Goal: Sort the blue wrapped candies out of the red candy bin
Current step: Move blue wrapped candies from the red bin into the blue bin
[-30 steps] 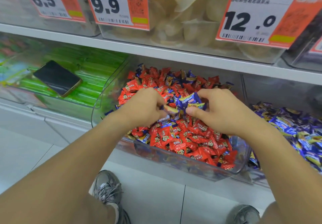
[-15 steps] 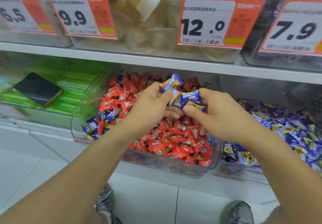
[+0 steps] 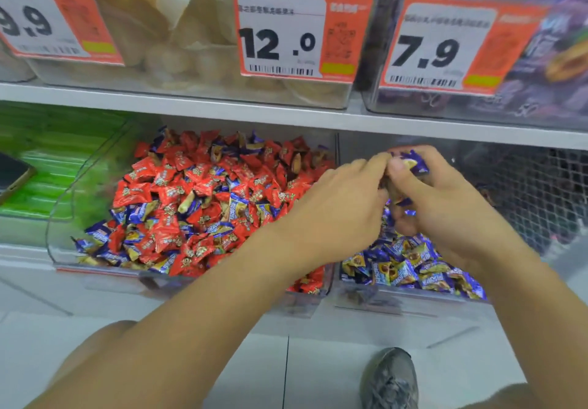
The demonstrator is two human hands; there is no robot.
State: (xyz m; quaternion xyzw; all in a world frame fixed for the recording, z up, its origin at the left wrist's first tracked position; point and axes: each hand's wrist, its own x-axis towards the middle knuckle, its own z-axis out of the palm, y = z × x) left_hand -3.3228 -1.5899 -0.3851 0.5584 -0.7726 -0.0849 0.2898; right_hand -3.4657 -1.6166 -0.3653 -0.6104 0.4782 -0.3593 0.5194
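Note:
The clear red candy bin (image 3: 60, 214) is heaped with red wrapped candies (image 3: 178, 192). Blue wrapped candies (image 3: 101, 233) are mixed in, mostly along its front and left. To its right stands the blue candy bin (image 3: 378, 302), filled with blue candies (image 3: 410, 265). Both hands hover over this right bin. My right hand (image 3: 445, 208) grips a bunch of blue candies (image 3: 413, 162) that poke out above its thumb. My left hand (image 3: 340, 208) meets it fingertip to fingertip and pinches the same bunch. My fingers hide the rest of the bunch.
A shelf edge (image 3: 286, 116) runs just above both bins, carrying bins with price tags 12.0 (image 3: 280, 36) and 7.9 (image 3: 445, 49). A phone (image 3: 12, 176) lies on green packs (image 3: 51, 167) at the left. Below are the white floor and my shoe (image 3: 391, 380).
Both hands have moved right with the bunch of blue candies, from above the red candy bin to above the blue candy bin. The view has swung right with them.

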